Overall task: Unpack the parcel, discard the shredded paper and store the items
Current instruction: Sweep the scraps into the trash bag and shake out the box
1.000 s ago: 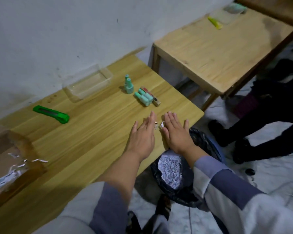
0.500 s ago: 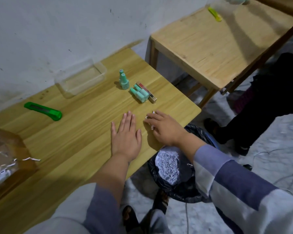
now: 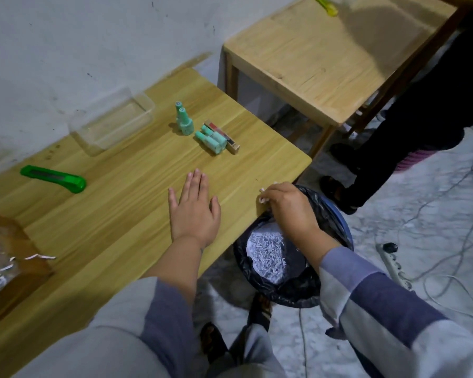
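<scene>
My left hand (image 3: 194, 211) lies flat and open on the wooden table (image 3: 115, 186). My right hand (image 3: 287, 205) is at the table's right edge, above the bin, fingers closed on a few white scraps of shredded paper (image 3: 262, 196). The black-lined bin (image 3: 325, 211) below holds a heap of shredded paper (image 3: 268, 255). Teal nail polish bottles (image 3: 185, 122) stand upright, others (image 3: 212, 139) lie beside a small red and tan box (image 3: 230, 139). The brown parcel box (image 3: 3, 249) at the left edge has paper shreds on it.
A clear plastic container (image 3: 112, 121) sits by the wall. A green box cutter (image 3: 53, 178) lies at the left. A second wooden table (image 3: 325, 58) stands behind, a person's dark legs (image 3: 410, 126) beside it. A power strip (image 3: 393, 263) and cables lie on the floor.
My right hand drew the paper scraps from mid-table to the right edge, over the bin. My left hand slid left and stayed flat.
</scene>
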